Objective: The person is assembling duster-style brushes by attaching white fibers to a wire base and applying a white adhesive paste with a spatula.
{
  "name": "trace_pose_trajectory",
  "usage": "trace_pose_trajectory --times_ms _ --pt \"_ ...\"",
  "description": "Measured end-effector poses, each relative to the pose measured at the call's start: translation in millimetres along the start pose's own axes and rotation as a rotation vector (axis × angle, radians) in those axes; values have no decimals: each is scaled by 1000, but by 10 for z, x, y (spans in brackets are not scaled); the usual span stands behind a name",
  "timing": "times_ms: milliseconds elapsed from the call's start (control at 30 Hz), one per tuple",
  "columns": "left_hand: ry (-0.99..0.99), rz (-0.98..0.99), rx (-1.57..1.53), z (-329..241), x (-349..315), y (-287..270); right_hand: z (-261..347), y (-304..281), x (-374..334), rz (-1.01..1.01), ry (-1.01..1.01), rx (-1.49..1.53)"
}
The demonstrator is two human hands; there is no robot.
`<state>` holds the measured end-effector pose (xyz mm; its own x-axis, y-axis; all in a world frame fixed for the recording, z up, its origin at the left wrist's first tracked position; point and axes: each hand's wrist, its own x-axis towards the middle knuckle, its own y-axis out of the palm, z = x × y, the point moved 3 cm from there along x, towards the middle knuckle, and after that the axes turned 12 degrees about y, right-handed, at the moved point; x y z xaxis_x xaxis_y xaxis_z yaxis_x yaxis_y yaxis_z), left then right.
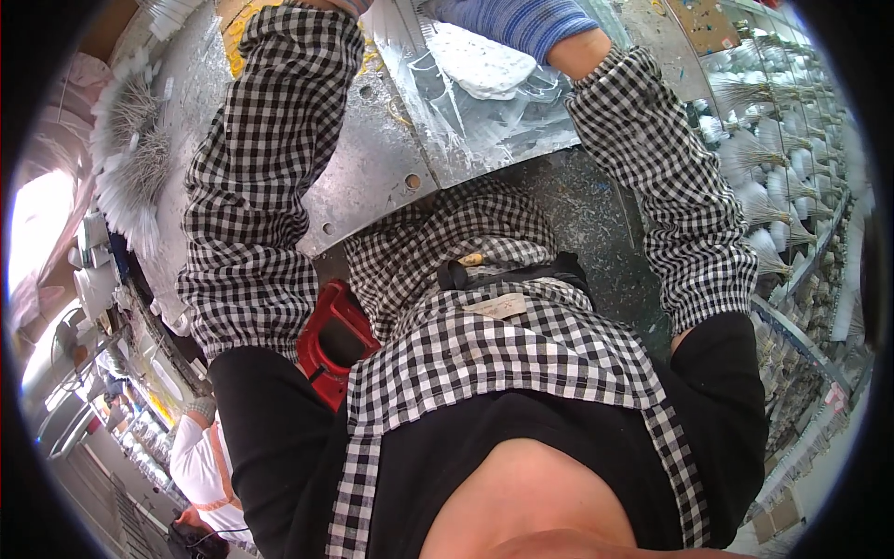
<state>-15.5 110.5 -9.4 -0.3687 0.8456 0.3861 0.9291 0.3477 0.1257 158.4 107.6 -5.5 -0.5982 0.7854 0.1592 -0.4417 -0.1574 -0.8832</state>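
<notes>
My right hand (526,23), in a blue striped glove, reaches in at the top edge over a shiny metal plate (447,158). Its fingers run out of the picture, so their grip is hidden. Just below that hand lies a flat, lumpy white mass (480,63), with white smears around it on the plate. Of my left hand (352,5) only a sliver by the wrist shows at the top edge, above the checked sleeve; its fingers are out of sight. What either hand holds, if anything, I cannot tell.
Bundles of white filaments with thin wire-like ends (130,158) lie at the left of the metal table. Racks of similar tufts (782,168) line the right. A red plastic stool or frame (331,345) stands by my left side. Another person (205,466) is at lower left.
</notes>
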Motion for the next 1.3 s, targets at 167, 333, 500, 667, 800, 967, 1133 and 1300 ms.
trace_pose_trajectory --times_ms 167,333,500,667,800,967,1133,1300 --pt "-17 10 -39 7 38 -1 -188 186 102 -37 54 302" --pt "220 118 221 -100 -151 144 -283 122 100 77 88 235" --pt "821 724 1204 -202 -488 543 -847 789 163 73 -166 200" --pt "785 868 1277 -69 -623 505 -981 1121 49 147 -279 -103" --pt "822 862 1249 -46 -623 528 -1008 1074 -17 186 -144 83" --pt "807 836 1231 -39 -580 588 -1009 1075 -39 -28 -146 116" --pt "875 637 1109 -161 -645 471 -879 826 -104 -77 -130 205" --pt "278 -13 39 -189 -1169 -485 -129 74 -434 -268 -177 194"
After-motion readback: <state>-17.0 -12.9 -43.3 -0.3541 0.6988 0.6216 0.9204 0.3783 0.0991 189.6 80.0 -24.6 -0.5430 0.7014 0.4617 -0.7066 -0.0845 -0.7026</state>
